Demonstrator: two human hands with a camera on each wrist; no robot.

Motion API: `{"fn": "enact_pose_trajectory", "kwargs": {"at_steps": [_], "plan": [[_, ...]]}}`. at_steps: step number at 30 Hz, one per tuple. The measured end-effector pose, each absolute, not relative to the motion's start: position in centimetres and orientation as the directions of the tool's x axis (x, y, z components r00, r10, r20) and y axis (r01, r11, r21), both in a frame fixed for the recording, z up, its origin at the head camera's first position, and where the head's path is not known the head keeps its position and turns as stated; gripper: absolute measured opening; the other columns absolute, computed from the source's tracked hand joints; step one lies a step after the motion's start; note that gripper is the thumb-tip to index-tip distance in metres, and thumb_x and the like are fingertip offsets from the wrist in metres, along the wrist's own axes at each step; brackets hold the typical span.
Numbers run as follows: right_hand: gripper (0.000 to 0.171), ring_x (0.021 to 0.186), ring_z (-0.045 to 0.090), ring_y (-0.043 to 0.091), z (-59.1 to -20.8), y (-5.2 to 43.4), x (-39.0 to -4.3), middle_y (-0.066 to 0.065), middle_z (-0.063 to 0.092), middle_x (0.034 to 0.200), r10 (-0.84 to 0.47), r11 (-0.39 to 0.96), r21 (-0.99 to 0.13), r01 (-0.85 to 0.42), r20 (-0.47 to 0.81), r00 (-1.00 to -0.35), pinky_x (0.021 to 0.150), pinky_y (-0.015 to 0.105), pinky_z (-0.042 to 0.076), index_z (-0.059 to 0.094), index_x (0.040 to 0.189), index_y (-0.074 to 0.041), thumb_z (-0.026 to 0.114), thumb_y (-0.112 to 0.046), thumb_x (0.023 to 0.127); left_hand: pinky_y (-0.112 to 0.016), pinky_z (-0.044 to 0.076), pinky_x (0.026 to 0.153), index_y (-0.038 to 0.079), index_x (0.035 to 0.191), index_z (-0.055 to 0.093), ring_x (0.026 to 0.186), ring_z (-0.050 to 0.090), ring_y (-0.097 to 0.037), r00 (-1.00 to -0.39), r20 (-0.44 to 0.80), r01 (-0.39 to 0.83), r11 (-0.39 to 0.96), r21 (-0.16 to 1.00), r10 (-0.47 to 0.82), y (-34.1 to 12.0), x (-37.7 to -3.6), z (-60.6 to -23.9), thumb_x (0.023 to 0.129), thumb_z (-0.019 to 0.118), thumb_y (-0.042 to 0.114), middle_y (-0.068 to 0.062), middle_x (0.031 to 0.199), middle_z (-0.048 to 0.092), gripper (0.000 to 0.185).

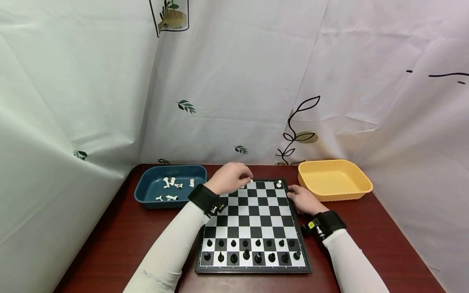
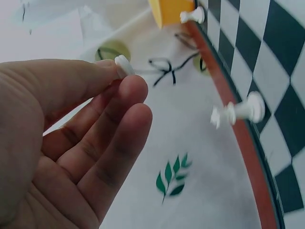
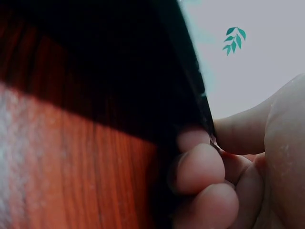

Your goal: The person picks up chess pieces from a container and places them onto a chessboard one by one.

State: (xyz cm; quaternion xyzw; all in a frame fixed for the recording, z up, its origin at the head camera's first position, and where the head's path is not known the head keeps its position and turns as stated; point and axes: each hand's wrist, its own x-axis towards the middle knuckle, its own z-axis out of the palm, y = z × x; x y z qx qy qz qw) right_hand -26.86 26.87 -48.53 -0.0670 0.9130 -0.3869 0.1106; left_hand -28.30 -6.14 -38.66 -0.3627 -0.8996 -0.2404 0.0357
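Note:
A chessboard [image 1: 256,211] lies in the middle of a red-brown table. Black pieces [image 1: 253,249] fill its two nearest rows. My left hand [image 1: 246,179] hovers over the far left corner of the board. Its thumb and fingers [image 2: 136,93] pinch a small white piece [image 2: 123,66]. A white pawn [image 2: 240,110] stands on the board just beyond that hand, and another white pawn [image 1: 279,184] stands at the far right. My right hand [image 1: 294,194] lies at the board's right edge [image 3: 190,71], with its fingers [image 3: 200,167] curled against that edge.
A blue tray [image 1: 144,194] with several white pieces [image 1: 172,185] sits at the far left of the table. A yellow tray [image 1: 360,191] with nothing in it stands at the far right. White curtains close in the back and both sides.

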Motion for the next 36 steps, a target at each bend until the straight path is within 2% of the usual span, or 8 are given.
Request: {"fn": "enact_pose_trajectory", "kwargs": {"at_steps": [11, 20, 25, 36], "plan": [[0.041, 0.049, 0.058, 0.023, -48.7, 27.0, -26.9, 0.009, 0.061, 0.069, -0.204, 0.699, -0.714, -0.039, -0.147, -0.968, 0.051, 0.04, 0.051, 0.056, 0.148, 0.008, 0.048, -0.016, 0.115, -0.034, 0.057, 0.092, 0.01, 0.118, 0.084, 0.101, 0.071, -0.017, -0.666, 0.174, 0.733, 0.593, 0.333, 0.725, -2.2, -28.7, -40.1, 0.108, 0.074, 0.011, -0.003, 0.115, 0.078, 0.014], [0.042, 0.051, 0.059, 0.024, -48.7, 26.9, -26.9, 0.009, 0.06, 0.067, -0.188, 0.696, -0.718, -0.012, -0.167, -0.968, 0.052, 0.04, 0.051, 0.055, 0.151, 0.006, 0.048, -0.018, 0.117, -0.027, 0.056, 0.091, 0.012, 0.117, 0.085, 0.101, 0.071, -0.013, -0.658, 0.11, 0.74, 0.614, 0.275, 0.745, 0.6, -29.4, -41.7, 0.109, 0.073, 0.012, 0.0, 0.116, 0.079, 0.015], [0.044, 0.052, 0.059, 0.025, -48.6, 27.0, -26.8, 0.01, 0.06, 0.067, -0.19, 0.695, -0.719, -0.006, -0.175, -0.966, 0.053, 0.041, 0.05, 0.053, 0.153, 0.006, 0.047, -0.019, 0.118, -0.027, 0.056, 0.091, 0.014, 0.113, 0.085, 0.1, 0.072, -0.012, -0.633, 0.099, 0.765, 0.601, 0.23, 0.768, 2.1, -29.6, -42.4, 0.109, 0.073, 0.012, 0.001, 0.113, 0.079, 0.013], [0.043, 0.053, 0.059, 0.025, -48.7, 27.1, -27.1, 0.01, 0.06, 0.068, -0.196, 0.683, -0.73, -0.003, -0.18, -0.964, 0.055, 0.041, 0.052, 0.054, 0.153, 0.006, 0.048, -0.019, 0.118, -0.024, 0.053, 0.09, 0.012, 0.114, 0.085, 0.096, 0.07, -0.01, -0.641, 0.066, 0.75, 0.606, 0.266, 0.764, 4.0, -31.1, -42.9, 0.108, 0.072, 0.008, 0.001, 0.111, 0.08, 0.015]]}}
